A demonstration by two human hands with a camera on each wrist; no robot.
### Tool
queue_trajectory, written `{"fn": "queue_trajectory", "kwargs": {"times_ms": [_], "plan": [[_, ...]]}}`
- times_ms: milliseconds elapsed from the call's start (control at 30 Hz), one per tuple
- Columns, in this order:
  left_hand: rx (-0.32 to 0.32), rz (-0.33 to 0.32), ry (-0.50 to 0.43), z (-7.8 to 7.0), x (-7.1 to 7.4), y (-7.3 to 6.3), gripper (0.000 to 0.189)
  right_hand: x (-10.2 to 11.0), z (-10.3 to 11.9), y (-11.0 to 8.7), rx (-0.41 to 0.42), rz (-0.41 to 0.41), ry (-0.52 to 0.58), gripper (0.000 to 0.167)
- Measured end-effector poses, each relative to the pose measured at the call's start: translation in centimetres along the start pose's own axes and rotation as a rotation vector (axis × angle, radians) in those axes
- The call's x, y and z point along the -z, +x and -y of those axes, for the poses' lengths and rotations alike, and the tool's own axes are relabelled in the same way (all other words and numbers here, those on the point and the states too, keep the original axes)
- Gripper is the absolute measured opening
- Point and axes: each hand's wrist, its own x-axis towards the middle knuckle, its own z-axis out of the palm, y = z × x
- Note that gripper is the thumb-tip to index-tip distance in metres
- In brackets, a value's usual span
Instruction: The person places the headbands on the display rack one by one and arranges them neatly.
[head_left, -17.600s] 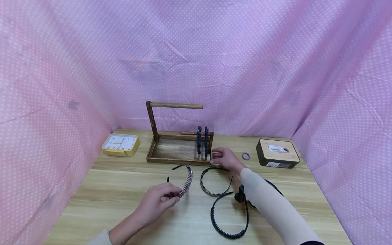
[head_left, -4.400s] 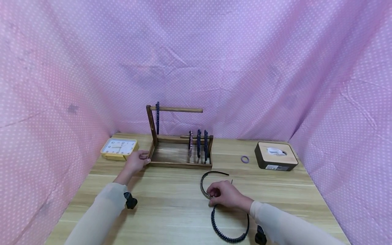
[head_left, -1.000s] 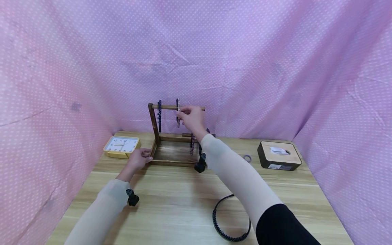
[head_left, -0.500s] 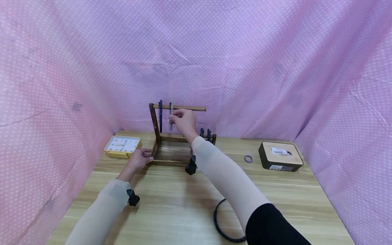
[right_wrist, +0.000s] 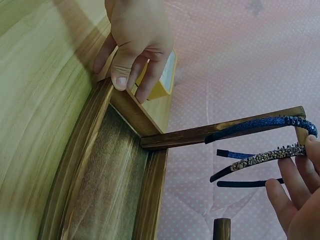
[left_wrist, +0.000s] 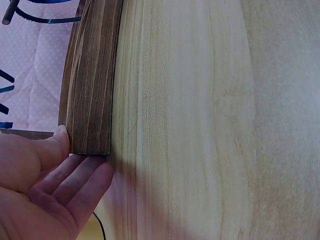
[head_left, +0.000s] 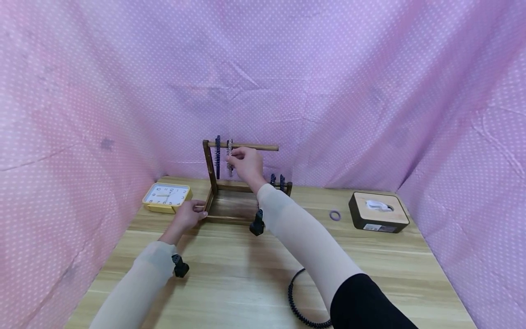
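Note:
A sparkly beaded headband point(head_left: 229, 145) hangs over the upper rod of the wooden rack point(head_left: 230, 220). My right hand point(head_left: 249, 165) pinches it between thumb and fingers, as the right wrist view also shows. To its left, a dark blue headband point(head_left: 218, 157) hangs on the same rod, slightly apart. My left hand point(head_left: 188, 215) holds the rack's front left corner, thumb over the tray wall point(left_wrist: 92, 100) and fingers outside. Two dark headbands point(head_left: 282, 181) show on the short lower rod; a pinkish one there is mostly behind my right arm. A black coiled headband point(head_left: 292, 299) lies on the table, partly covered by my sleeve.
Close to my left hand stands a yellow clock point(head_left: 167, 195). At the right are a purple hair tie point(head_left: 334, 215) and a tissue box point(head_left: 380, 211) with a wooden top. Pink dotted cloth point(head_left: 263, 91) encloses the table point(head_left: 230, 283).
The sparkly headband went from the table onto the upper rod in my right hand, then slid left along it. Earlier, the blue and pinkish headbands came onto the rack. My left hand stays at the corner.

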Motion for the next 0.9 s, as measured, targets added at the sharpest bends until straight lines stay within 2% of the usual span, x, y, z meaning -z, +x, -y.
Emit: {"fn": "queue_trajectory", "kwargs": {"times_ms": [300,500,700,900], "plan": [[-0.028,-0.009,0.006,0.0,0.1,0.0,0.045,0.3,-0.4,-0.1,-0.025,0.029,0.074,0.029],[-0.008,-0.003,0.008,0.3,-0.1,0.2,0.045,1.3,-0.5,-0.4,-0.025,0.064,0.111,0.032],[0.013,-0.001,0.001,0.4,-0.3,0.2,0.045,4.0,-0.5,-1.2,-0.001,0.129,0.135,0.028],[-0.025,-0.015,0.003,0.6,0.0,0.2,0.045,7.7,-1.1,-3.2,0.059,0.181,0.098,0.026]]}}
